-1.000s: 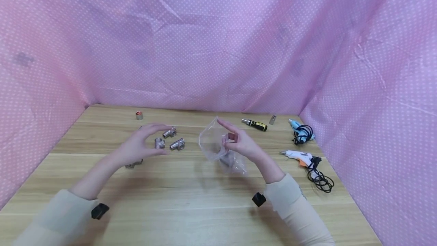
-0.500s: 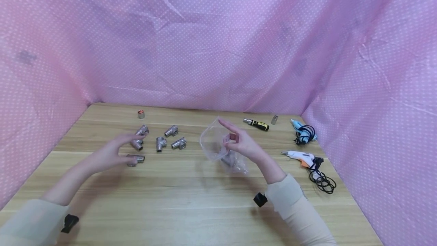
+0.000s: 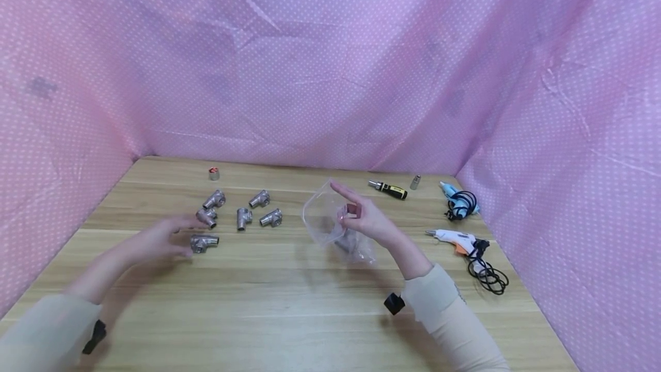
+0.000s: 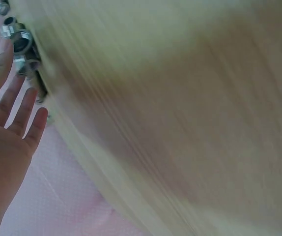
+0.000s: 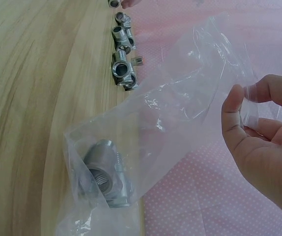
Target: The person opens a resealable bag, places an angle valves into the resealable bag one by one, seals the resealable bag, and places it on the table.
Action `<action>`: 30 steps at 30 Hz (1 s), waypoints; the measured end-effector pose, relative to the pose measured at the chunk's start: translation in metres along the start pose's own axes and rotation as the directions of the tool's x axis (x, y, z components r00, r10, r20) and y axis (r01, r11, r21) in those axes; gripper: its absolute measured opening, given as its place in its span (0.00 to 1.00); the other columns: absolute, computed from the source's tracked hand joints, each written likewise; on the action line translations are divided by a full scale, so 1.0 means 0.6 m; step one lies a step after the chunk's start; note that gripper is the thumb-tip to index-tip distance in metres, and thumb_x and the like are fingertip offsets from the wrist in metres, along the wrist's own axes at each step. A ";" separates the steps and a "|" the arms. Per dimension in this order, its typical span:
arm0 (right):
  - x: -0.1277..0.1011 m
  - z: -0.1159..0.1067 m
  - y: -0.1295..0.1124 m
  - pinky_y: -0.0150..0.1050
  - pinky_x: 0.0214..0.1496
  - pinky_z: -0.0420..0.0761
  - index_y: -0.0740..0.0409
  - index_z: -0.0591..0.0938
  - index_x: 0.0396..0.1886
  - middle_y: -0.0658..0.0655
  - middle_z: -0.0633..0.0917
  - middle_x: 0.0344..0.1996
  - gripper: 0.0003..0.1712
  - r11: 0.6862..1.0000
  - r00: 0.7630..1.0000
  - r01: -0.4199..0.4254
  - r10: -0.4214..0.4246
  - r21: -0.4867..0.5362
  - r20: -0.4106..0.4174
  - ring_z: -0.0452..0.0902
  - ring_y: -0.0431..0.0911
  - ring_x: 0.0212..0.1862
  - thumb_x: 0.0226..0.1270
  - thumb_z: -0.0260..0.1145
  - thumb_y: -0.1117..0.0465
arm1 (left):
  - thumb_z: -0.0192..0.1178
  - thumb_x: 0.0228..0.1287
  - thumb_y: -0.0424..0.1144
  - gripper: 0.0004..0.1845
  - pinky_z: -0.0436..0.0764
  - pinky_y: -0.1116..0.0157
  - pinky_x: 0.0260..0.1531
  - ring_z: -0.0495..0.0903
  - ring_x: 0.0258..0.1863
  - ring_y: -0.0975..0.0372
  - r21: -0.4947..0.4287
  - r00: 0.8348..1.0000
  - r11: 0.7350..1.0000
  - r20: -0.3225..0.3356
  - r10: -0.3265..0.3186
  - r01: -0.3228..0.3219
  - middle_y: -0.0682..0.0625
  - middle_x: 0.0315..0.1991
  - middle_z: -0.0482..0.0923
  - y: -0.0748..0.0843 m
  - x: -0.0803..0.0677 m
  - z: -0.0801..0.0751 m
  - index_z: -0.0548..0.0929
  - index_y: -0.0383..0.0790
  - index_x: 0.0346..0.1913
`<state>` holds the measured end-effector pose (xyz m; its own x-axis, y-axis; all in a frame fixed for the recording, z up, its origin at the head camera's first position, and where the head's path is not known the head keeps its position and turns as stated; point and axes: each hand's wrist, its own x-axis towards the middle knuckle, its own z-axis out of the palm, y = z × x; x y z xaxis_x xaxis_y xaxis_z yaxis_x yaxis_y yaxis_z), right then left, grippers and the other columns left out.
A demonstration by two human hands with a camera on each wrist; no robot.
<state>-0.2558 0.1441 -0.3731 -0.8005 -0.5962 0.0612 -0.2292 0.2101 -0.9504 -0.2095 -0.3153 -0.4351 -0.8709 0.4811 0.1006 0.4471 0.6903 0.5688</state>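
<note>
My left hand (image 3: 157,240) is over the left part of the table, fingers spread and holding nothing. Its thumb and fingertips are right at a metal tee fitting (image 3: 203,243). Just beyond lies another tee fitting (image 3: 206,218), partly overlapped by the fingers in the left wrist view. More tees lie close by, among them a tee fitting (image 3: 244,219) standing to the right. With thumb and fingers my right hand (image 3: 369,218) pinches the edge of a clear plastic bag (image 5: 180,105), its index finger extended along the rim. Metal fittings (image 5: 101,167) show through the bag's lower part.
On the wooden table (image 3: 289,314), a small metal cylinder with red inside (image 3: 214,174) stands at the back left. At the right lie a black and yellow screwdriver (image 3: 389,189), a metal piece (image 3: 415,182), a blue glue gun (image 3: 459,200) and a white glue gun (image 3: 457,238). Pink dotted cloth (image 3: 310,73) surrounds the table.
My left hand has moved left and toward me, away from the farther fittings to the nearest tee. The right hand keeps its hold on the bag with almost no movement.
</note>
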 end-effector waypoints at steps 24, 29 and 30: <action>-0.003 -0.001 0.006 0.32 0.35 0.82 0.48 0.57 0.74 0.48 0.52 0.74 0.46 0.999 0.999 0.041 -0.041 0.002 0.002 0.76 0.50 0.42 0.57 0.60 0.77 | 0.68 0.50 0.33 0.18 0.80 0.69 0.38 0.78 0.38 0.67 -0.003 0.998 0.999 0.048 -0.048 0.048 0.47 0.46 0.82 -0.018 0.017 0.010 0.84 0.44 0.48; -0.003 -0.001 0.005 0.33 0.34 0.82 0.49 0.56 0.74 0.49 0.51 0.75 0.46 0.999 0.999 0.045 -0.045 0.004 0.006 0.76 0.50 0.41 0.57 0.60 0.77 | 0.68 0.50 0.32 0.19 0.80 0.65 0.40 0.78 0.38 0.67 0.010 0.999 0.999 0.026 -0.043 0.043 0.51 0.45 0.81 -0.005 0.027 0.011 0.84 0.46 0.47; -0.003 -0.001 0.005 0.33 0.34 0.82 0.49 0.56 0.74 0.50 0.51 0.75 0.46 0.999 0.999 0.046 -0.046 0.001 0.007 0.76 0.50 0.41 0.57 0.60 0.77 | 0.68 0.50 0.32 0.18 0.80 0.64 0.41 0.78 0.38 0.67 0.014 0.999 0.999 0.014 -0.032 0.032 0.52 0.44 0.82 0.000 0.030 0.010 0.84 0.46 0.47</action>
<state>-0.2553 0.1464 -0.3760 -0.7854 -0.6104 0.1028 -0.2651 0.1817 -0.9469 -0.2241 -0.3033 -0.4383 -0.8819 0.4662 0.0704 0.4217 0.7132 0.5599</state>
